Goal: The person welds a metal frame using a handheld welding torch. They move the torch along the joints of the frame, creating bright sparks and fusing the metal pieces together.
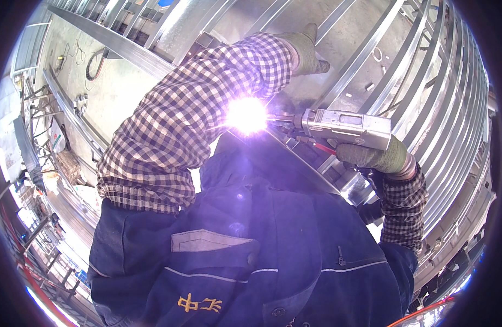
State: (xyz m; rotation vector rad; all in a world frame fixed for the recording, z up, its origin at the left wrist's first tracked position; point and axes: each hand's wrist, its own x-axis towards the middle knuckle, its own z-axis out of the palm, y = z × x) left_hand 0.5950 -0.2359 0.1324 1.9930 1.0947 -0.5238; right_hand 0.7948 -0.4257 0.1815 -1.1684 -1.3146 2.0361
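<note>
one grey torch [349, 128], one white glare [247, 115] at its tip, two gloved hands: the right hand [372, 156] has its fingers closed around the torch, whose body lies just over them; the left hand [303, 50] spreads its fingers near several metal bars [365, 47].

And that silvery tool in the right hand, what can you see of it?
The silvery tool looks metallic: a boxy body with a rectangular recess on its upper face, narrowing through a darker collar to a slim front end that points to picture left. There, a blinding white-violet glare hides its tip, so what the tip touches can't be told. The right hand, in a green glove, grips it toward the rear, covering part of the underside.
</note>
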